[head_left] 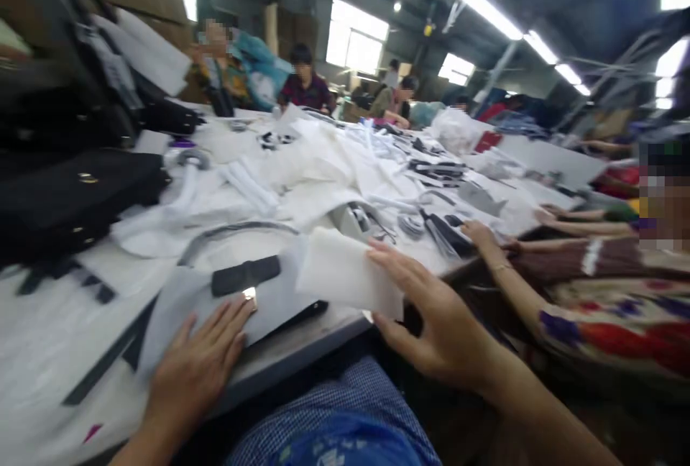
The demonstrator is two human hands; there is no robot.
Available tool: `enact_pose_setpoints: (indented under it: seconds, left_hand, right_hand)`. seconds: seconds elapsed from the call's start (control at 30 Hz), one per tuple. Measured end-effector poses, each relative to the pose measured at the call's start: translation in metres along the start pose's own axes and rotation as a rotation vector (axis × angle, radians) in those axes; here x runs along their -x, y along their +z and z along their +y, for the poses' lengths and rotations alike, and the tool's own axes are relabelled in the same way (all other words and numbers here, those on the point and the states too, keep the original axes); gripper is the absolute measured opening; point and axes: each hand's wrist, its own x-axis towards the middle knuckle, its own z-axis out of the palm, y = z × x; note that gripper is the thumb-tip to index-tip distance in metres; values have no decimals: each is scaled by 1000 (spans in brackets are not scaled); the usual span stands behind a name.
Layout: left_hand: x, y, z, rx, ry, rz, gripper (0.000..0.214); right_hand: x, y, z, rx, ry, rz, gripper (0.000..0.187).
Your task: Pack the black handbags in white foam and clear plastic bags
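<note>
My left hand (197,358) lies flat, fingers stretched out, on a pale grey sheet (183,300) covering a bag-like dark piece. Its fingertips touch a shiny metal clasp (250,298) just below a black tab (245,275). A dark curved handle (237,229) arches behind the sheet. In my right hand (436,315) is a small white sheet (339,272), held by its right edge over the table's front edge. Part of the grip is behind the sheet. Black strips (111,354) lie left of my left hand.
White wrapping sheets (323,157) and dark straps are heaped along the long table. A black bag (75,200) with metal fittings stands at the left. Close on the right, a co-worker's hand (479,236) rests at the table edge. Other people sit across the table.
</note>
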Motion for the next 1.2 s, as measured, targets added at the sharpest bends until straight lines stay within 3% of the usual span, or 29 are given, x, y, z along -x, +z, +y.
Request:
enact_pose_setpoints:
  seconds: [0.1,0.2,0.3,0.43,0.53,0.73,0.87,0.93,1.03,1.1,1.2]
  left_hand:
    - [-4,-5,8,-35,-84,-6,37]
    - [-7,-9,17,14,-177,11,33]
    - [-6,-10,21,22,-201,31,35]
    - [-4,-6,22,43,-191,41,32]
    - [-2,-10,21,74,-149,83,30]
    - [-5,-35,23,26,-37,363,26]
    - [-21,-28,25,-123,-8,193,52]
    - [-24,-15,24,-233,31,141,59]
    - [-20,3,21,-370,85,136,54]
    - [-15,11,18,-439,98,124,51]
    - [-10,15,12,-510,119,104,55]
  right_hand:
    - [-79,62,-17,-128,-327,-186,62]
    - [-124,115,-32,-118,-553,-317,58]
    - [-134,160,-30,-79,-638,-430,50]
    - [-118,200,-12,-88,-625,-475,50]
    - [-107,210,-3,-133,-594,-444,54]
    - [-105,216,1,-301,-533,-368,47]
    - [-107,219,3,-495,-423,-342,34]
    - [-118,216,8,-625,-329,-425,26]
    - [-161,206,22,-611,-120,-521,19]
    - [-206,202,34,-461,37,-421,22]
    - [-279,209,54,-303,158,-253,29]
